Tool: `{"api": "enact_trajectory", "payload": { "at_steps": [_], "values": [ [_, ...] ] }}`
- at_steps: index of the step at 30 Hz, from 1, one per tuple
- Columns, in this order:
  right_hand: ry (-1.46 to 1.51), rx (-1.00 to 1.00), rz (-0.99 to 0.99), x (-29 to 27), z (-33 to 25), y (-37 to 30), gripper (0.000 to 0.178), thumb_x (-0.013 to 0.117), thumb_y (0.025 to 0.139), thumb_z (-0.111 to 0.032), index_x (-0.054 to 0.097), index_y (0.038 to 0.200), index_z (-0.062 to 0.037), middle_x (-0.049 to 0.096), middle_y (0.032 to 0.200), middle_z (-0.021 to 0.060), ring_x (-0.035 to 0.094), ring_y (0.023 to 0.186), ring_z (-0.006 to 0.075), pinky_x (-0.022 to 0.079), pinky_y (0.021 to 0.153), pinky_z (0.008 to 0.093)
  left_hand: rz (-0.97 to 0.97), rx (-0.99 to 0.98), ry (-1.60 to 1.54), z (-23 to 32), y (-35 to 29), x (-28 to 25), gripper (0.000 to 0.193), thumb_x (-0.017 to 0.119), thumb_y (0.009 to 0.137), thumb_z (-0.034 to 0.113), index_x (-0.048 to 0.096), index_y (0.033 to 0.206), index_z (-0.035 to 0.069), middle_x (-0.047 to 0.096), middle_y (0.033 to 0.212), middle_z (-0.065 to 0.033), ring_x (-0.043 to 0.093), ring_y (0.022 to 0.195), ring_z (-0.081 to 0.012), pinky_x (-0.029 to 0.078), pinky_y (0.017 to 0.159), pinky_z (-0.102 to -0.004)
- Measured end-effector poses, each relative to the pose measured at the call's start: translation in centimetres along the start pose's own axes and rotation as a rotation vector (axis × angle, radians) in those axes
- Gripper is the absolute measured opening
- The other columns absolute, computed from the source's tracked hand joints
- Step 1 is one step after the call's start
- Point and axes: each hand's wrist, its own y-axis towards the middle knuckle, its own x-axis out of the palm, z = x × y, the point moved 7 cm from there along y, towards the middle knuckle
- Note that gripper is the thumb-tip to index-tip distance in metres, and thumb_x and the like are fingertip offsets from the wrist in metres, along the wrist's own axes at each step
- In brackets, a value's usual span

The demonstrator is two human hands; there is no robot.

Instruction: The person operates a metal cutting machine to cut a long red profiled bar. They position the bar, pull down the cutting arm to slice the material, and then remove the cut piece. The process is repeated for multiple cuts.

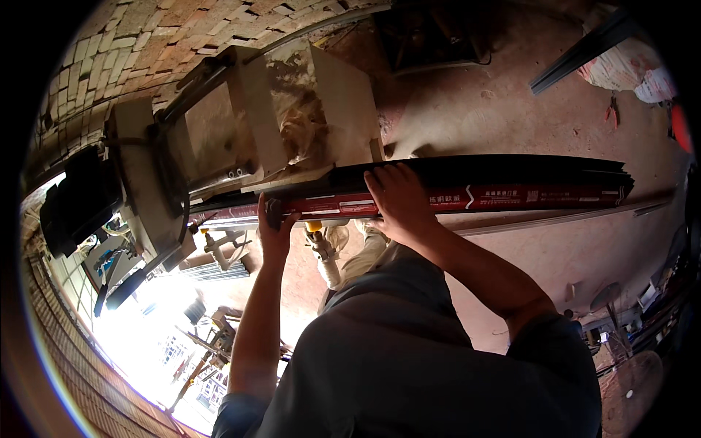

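A long dark profile (511, 171) with red printed film along its near side lies across in front of me, its left part against a machine. My right hand (401, 204) grips it near the middle, fingers laid over the top and the thumb low on the near side. At the profile's left part, my left hand (276, 232) has its thumb and fingers around a small dark grey piece (273, 212), close against the red film. What that piece is does not show clearly. The profile's right end sticks out far past the machine.
The beige machine (343, 109) with rods and a black motor-like part (77, 201) stands along a brick wall (109, 55). A yellow-topped fitting (314, 226) is below the profile. Dark bars (584, 51) and red-handled pliers (612, 113) are at the far right.
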Motion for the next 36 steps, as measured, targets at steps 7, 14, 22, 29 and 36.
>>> {"api": "enact_trajectory", "payload": {
  "at_steps": [7, 14, 22, 29, 36],
  "values": [
    [-0.208, -0.029, -0.037, 3.1, -1.9, 1.9, 0.091, 0.089, 0.061, -0.036, 0.056, 0.138, 0.0006, 0.059, 0.117, 0.0141, 0.055, 0.111, 0.0296, 0.041, 0.105, 0.0446, 0.283, -0.265, 0.375, -2.7, -1.1, -2.2, 0.145, 0.095, 0.066, 0.053, 0.002, 0.163, -0.004, 0.047, 0.149, -0.0348, 0.05, 0.136, -0.0427, 0.039, 0.114, -0.046],
    [-0.125, -0.127, -0.055, 3.2, -1.8, 2.4, 0.095, 0.091, 0.056, -0.04, 0.055, 0.134, 0.0014, 0.06, 0.112, 0.0123, 0.059, 0.105, 0.0279, 0.044, 0.101, 0.0425, 0.341, -0.309, 0.28, -7.6, -0.3, -2.9, 0.145, 0.099, 0.062, 0.04, 0.004, 0.161, -0.007, 0.056, 0.133, -0.0222, 0.064, 0.098, -0.0233, 0.056, 0.06, -0.0296],
    [-0.08, -0.104, -0.083, 3.1, -1.9, 2.6, 0.089, 0.092, 0.058, -0.036, 0.056, 0.131, 0.0, 0.061, 0.112, 0.0117, 0.06, 0.107, 0.0285, 0.046, 0.1, 0.0433, 0.314, -0.349, 0.207, -7.8, -0.1, -2.9, 0.15, 0.101, 0.059, 0.037, 0.0, 0.16, -0.009, 0.051, 0.141, -0.0247, 0.065, 0.103, -0.0261, 0.058, 0.064, -0.0318],
    [-0.022, -0.04, -0.15, 3.1, -2.1, 2.8, 0.09, 0.094, 0.056, -0.026, 0.054, 0.133, -0.0019, 0.06, 0.119, 0.0154, 0.061, 0.107, 0.0336, 0.048, 0.099, 0.0454, 0.219, -0.363, 0.29, -5.9, 0.1, -2.5, 0.158, 0.095, 0.06, 0.059, -0.005, 0.157, -0.015, 0.028, 0.159, -0.0376, 0.036, 0.146, -0.0426, 0.032, 0.118, -0.0429],
    [-0.123, -0.093, -0.063, 3.5, -2.6, 2.4, 0.087, 0.091, 0.058, -0.027, 0.056, 0.134, -0.0017, 0.061, 0.119, 0.0151, 0.06, 0.115, 0.0311, 0.044, 0.106, 0.0445, 0.13, -0.385, 0.326, -2.3, -0.5, -2.5, 0.161, 0.093, 0.061, 0.064, -0.01, 0.155, -0.017, 0.029, 0.157, -0.0413, 0.039, 0.147, -0.0449, 0.036, 0.12, -0.0436]
  ]
}}
